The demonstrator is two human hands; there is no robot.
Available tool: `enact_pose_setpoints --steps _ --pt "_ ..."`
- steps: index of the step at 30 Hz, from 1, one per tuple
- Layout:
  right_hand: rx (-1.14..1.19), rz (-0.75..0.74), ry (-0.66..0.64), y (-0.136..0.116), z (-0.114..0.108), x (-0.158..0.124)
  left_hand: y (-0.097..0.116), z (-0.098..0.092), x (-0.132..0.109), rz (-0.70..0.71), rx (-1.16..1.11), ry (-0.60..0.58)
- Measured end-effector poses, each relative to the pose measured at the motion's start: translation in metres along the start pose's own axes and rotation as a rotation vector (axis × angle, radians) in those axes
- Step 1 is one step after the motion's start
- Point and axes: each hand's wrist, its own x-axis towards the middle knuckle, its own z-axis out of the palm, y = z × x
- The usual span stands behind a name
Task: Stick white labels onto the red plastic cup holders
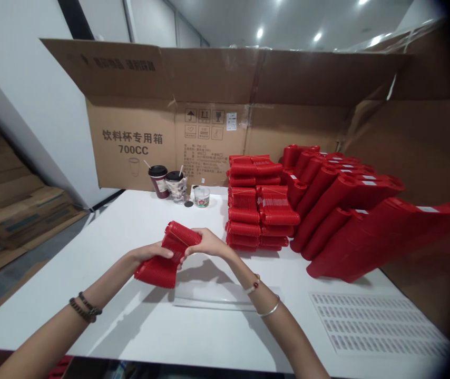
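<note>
Red cups (156, 272) partly under right hand (207, 243)

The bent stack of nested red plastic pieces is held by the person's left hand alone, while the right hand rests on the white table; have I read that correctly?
Not quite: the head view shows the right hand gripping the bent stack of nested red plastic pieces alongside the left hand, not resting on the white table.

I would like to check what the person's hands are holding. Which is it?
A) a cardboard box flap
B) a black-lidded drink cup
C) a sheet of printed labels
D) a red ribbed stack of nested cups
D: the left hand and right hand grip the red ribbed stack of nested cups between them.
</note>
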Motion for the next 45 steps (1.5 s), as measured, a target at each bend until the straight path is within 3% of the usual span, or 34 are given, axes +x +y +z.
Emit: enact_pose_setpoints --steps 5,11,13,15,18,21,24,26,29,32,39,45 --pt "0.180 0.002 -0.050 0.007 -0.010 0.002 -0.004 0.014 0.002 -0.078 -0.159 -0.056" --pt "0.307 0.004 -0.038 -0.003 -0.025 -0.011 0.002 0.028 0.008 -0.089 -0.151 -0.113" --pt "0.301 -0.015 0.085 -0.009 -0.028 -0.021 0.006 0.035 0.010 -0.084 -0.142 -0.114" --pt "0.292 -0.049 0.294 -0.012 -0.027 -0.034 0.010 0.043 0.011 -0.056 -0.148 -0.086" --pt "0.321 -0.034 0.520 -0.008 -0.015 -0.057 0.013 0.061 0.019 0.057 -0.154 0.039" --pt "0.364 0.059 0.528 0.001 0.001 -0.081 0.013 0.085 0.036 0.226 -0.155 0.167" --pt "0.346 0.018 0.561 -0.005 0.006 -0.098 0.011 0.112 0.056 0.434 -0.183 0.189" --pt "0.242 -0.028 0.581 -0.019 0.001 -0.106 0.011 0.128 0.067 0.551 -0.198 0.219" --pt "-0.118 0.005 0.672 -0.047 -0.014 -0.114 0.011 0.141 0.076 0.665 -0.149 0.206" --pt "-0.381 0.021 0.737 -0.066 -0.025 -0.115 0.012 0.143 0.081 0.740 -0.107 0.125" --pt "-0.356 0.034 0.722 -0.073 -0.036 -0.094 0.013 0.136 0.094 0.708 -0.307 0.185" --pt "-0.477 0.133 0.766 -0.073 -0.040 -0.074 0.011 0.133 0.101 0.665 -0.222 0.175"
